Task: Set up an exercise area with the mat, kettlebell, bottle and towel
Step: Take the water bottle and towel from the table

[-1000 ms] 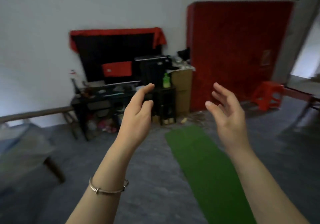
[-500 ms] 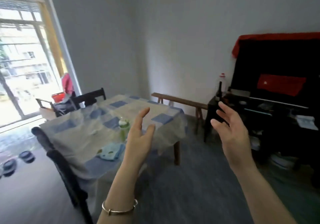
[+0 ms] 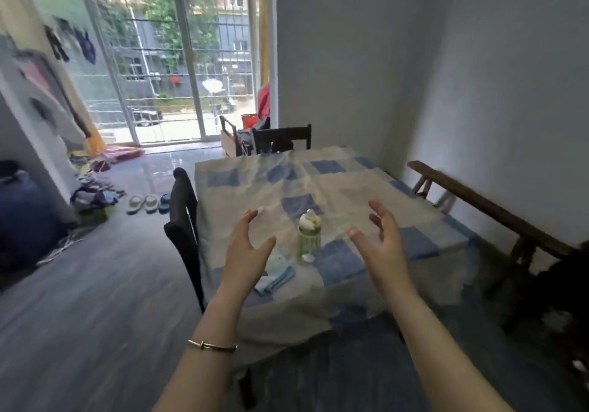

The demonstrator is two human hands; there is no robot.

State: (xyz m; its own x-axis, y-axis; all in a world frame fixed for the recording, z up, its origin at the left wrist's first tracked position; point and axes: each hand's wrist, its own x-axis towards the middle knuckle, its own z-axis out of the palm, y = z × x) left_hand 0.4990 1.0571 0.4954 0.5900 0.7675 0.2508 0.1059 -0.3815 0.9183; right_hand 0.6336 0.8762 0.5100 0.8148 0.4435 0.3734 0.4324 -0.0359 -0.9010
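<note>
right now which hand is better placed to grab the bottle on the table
Probably the right hand: it is open and empty, level with the bottle, palm turned toward it. The left hand is also open and about as near, but it hangs over the folded towel, so it suits that better.

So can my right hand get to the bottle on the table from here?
Probably yes. The right hand is open, raised just right of the bottle, with only bare tablecloth between them. The towel lies on the bottle's other side.
</note>
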